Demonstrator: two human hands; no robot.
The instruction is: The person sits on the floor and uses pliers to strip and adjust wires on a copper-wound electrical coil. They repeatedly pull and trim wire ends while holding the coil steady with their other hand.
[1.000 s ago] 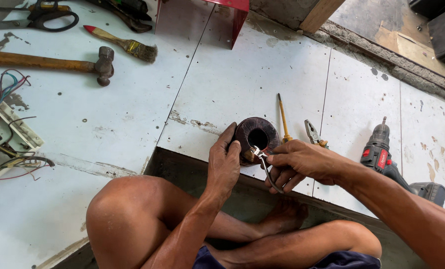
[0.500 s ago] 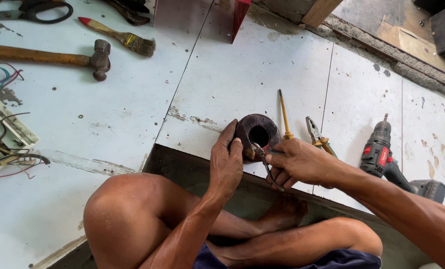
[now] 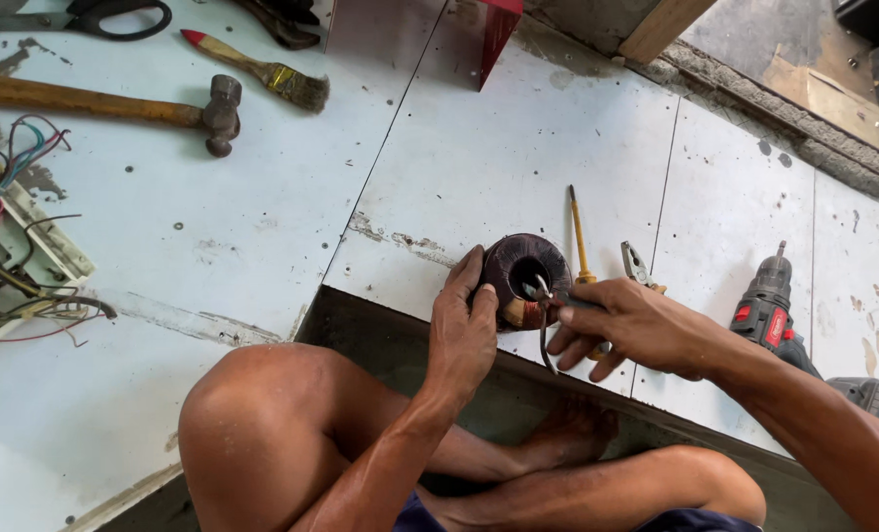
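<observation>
We sit cross-legged at the edge of a white tiled floor point(image 3: 518, 148), and the dark ring-shaped coil point(image 3: 524, 279) standing on edge just past that edge serves as our landmark. Our left hand point(image 3: 464, 330) comes up from below the coil, wrist straight, forearm rising over the bent knee; its fingers are curled against the coil's left flank and its thumb lies along the front, so it is closed around the coil and steadies it upright. Our right hand point(image 3: 628, 325) reaches in from the right of the coil, forearm slanting down to the lower right corner. Its fingers are folded shut around the handles of small pliers point(image 3: 546, 313), whose tip meets the coil's rim at the central hole, while the thin handles hang below the fist.

Just right of the coil a yellow-handled screwdriver point(image 3: 578, 236) lies on the floor, and beyond it another pair of pliers point(image 3: 638, 266). Farther right rests a red and black cordless drill point(image 3: 776, 307). Well up and left of the coil lie a hammer point(image 3: 104, 106) and a paintbrush point(image 3: 257, 71); far left sits a tangle of coloured wires point(image 3: 11, 236).
</observation>
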